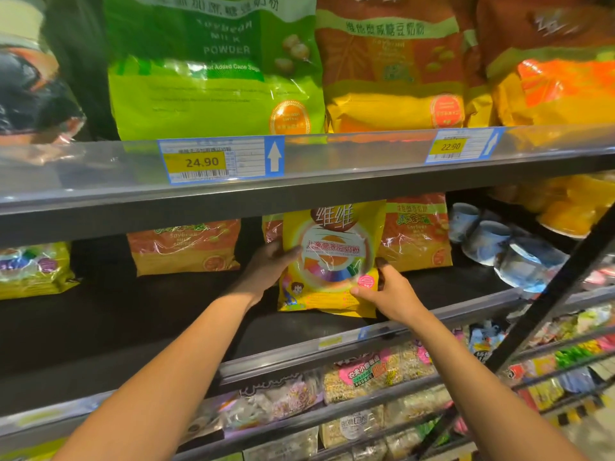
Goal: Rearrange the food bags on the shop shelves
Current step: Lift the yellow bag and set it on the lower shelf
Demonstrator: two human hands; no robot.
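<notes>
Both hands were clamped on the yellow bag (331, 261) on the middle shelf (133, 314): left hand (269, 267) gripped its left edge, right hand (387, 294) pinched the lower right corner.

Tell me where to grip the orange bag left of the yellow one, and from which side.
Probably by both side edges of the orange bag, from the front: it stands upright facing out with gaps on either side, and the upper shelf hides its top.

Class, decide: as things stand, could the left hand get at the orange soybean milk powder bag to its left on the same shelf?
Probably yes: no item stands between the left hand and that orange bag, but it must first release the yellow bag it holds.
</notes>
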